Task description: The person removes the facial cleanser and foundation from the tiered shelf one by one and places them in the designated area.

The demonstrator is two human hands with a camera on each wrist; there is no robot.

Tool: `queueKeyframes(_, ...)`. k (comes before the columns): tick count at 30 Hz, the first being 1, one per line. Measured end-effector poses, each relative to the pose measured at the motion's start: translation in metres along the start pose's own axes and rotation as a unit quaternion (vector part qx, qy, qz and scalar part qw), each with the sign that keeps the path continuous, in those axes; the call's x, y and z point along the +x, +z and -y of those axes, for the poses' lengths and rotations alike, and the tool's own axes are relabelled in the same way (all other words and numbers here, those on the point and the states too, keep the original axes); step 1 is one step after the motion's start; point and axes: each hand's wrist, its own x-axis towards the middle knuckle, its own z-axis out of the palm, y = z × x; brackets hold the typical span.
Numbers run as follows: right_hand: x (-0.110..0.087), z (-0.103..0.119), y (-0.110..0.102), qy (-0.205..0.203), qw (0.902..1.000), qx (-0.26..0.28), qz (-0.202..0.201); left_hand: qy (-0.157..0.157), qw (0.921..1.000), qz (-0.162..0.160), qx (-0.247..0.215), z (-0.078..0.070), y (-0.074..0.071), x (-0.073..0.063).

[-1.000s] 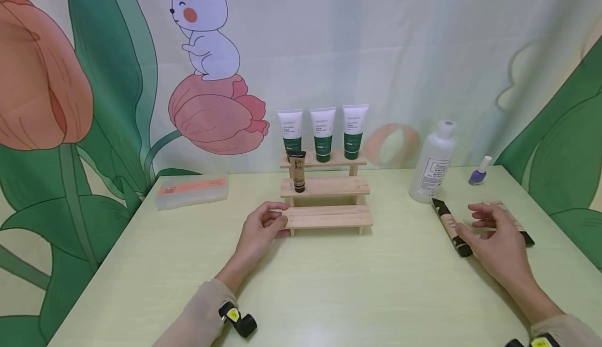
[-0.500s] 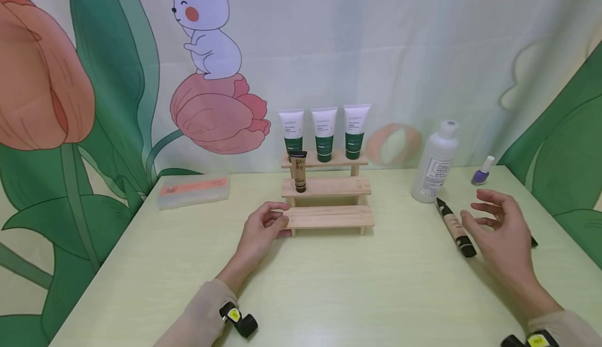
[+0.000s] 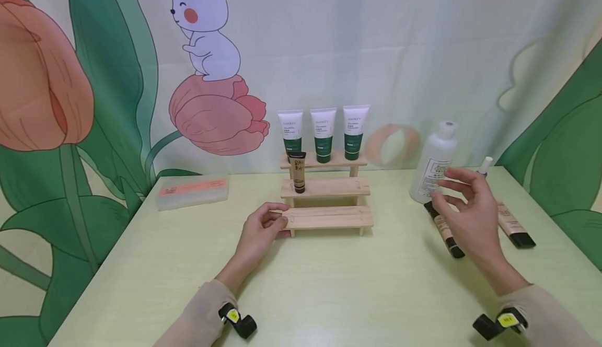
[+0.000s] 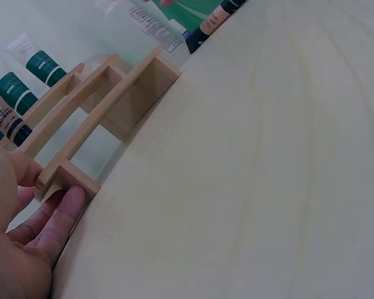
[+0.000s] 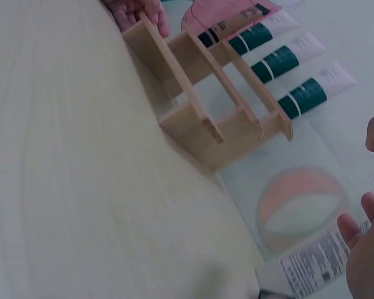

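Note:
A three-step wooden display stand [image 3: 334, 216] faces me. Its lowest step's left end is gripped by my left hand [image 3: 258, 232], thumb and fingers around the wood [image 4: 65, 180]. Three white-and-green tubes [image 3: 323, 135] stand on the top step. On the middle step's left is a small gold-and-black tube [image 3: 298, 172]. At the right, my right hand [image 3: 472, 221] hovers with loosely bent fingers, thumb and fingertips apart. A beige-and-black tube [image 3: 444, 229] lies under it, partly hidden; contact cannot be made out. Another beige tube [image 3: 514, 224] lies beyond that hand.
Behind the right hand stands a white bottle [image 3: 432, 164] with a printed label. A nail polish bottle [image 3: 486, 165] is mostly covered by that hand. A clear box [image 3: 193, 193] with an orange label sits at the back left. A printed curtain [image 3: 301, 49] hangs behind the table.
My right hand has risen and moved left, uncovering the far beige tube and covering much of the nail polish. The nearer beige tube has turned and shifted slightly left. My left hand stays put.

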Motion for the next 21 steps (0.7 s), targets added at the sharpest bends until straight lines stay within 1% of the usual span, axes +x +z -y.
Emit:
queueKeyframes(3, 0.005, 0.009, 0.017, -0.021, 0.9983, 0.052, 0.019, 0.002, 1.0, 0.0, -0.001, 0.0, 0.0, 0.0)
queueKeyframes(7, 0.01, 0.016, 0.042, -0.047, 0.9932, 0.097, 0.045, 0.003, 1.0, 0.002, -0.004, 0.0, 0.0, 0.0)
queueKeyframes(11, 0.012, 0.023, 0.067, -0.057, 0.9909, 0.099, 0.071, 0.003, 1.0, 0.002, -0.004, 0.001, 0.0, 0.0)
queueKeyframes(14, 0.011, 0.029, 0.086, -0.05, 0.9903, 0.092, 0.091, 0.002, 1.0, 0.003, -0.005, 0.002, 0.0, -0.001)
queueKeyframes(18, 0.01, 0.036, 0.11, -0.042, 0.9864, 0.108, 0.117, 0.002, 1.0, 0.005, -0.004, 0.003, 0.0, -0.001)
queueKeyframes(21, 0.011, 0.04, 0.128, -0.047, 0.9821, 0.124, 0.134, 0.004, 1.0, 0.003, -0.002, 0.002, -0.001, 0.0)
